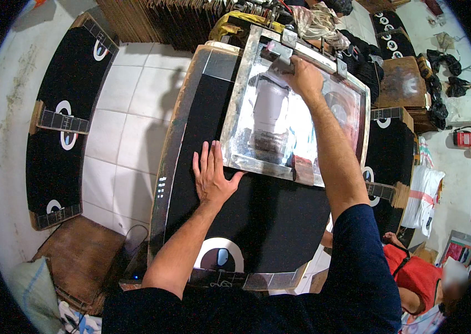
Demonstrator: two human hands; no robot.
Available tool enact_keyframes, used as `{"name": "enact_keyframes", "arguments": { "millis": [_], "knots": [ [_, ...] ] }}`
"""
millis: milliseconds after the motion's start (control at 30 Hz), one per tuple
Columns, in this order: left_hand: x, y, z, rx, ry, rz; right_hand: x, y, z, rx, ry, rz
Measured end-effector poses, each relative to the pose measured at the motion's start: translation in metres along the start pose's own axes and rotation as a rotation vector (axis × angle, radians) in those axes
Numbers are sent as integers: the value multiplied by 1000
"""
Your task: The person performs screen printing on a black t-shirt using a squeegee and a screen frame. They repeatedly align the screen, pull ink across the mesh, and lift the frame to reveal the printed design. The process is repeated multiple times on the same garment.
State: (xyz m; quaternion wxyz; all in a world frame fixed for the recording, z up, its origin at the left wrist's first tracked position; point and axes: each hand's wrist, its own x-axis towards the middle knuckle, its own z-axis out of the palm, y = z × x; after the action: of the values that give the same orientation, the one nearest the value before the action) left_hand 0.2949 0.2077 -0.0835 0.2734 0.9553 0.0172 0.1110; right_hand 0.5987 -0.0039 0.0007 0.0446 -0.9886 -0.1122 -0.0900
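A screen-printing frame with a shiny, glossy mesh lies tilted on black fabric spread over a long board. At the frame's far end, my right hand is closed around what looks like a squeegee, partly covered by my fingers. My left hand rests flat on the fabric, fingers stretched out, beside the frame's lower left corner. A printed eye in white, dark brown and blue shows on the fabric near me. A brown patch sits on the frame's near edge.
Other boards with black fabric and eye prints stand along the left wall and at right. White floor tiles lie left of my board. A person in red is at lower right. A fire extinguisher hangs on the right wall.
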Motion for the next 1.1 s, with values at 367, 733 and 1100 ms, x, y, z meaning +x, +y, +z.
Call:
{"name": "enact_keyframes", "arguments": {
  "millis": [367, 733, 1100],
  "knots": [
    [2, 0, -4, -27, -18, -14, -126, -44, -13, 107, 43, -173],
    [0, -1, 0, -12, -52, -25, -61, -29, 11, -17, 64, -100],
    [1, 1, 0, -8, -37, -24, -21, -12, 17, 88, 153, -93]
  ]
}}
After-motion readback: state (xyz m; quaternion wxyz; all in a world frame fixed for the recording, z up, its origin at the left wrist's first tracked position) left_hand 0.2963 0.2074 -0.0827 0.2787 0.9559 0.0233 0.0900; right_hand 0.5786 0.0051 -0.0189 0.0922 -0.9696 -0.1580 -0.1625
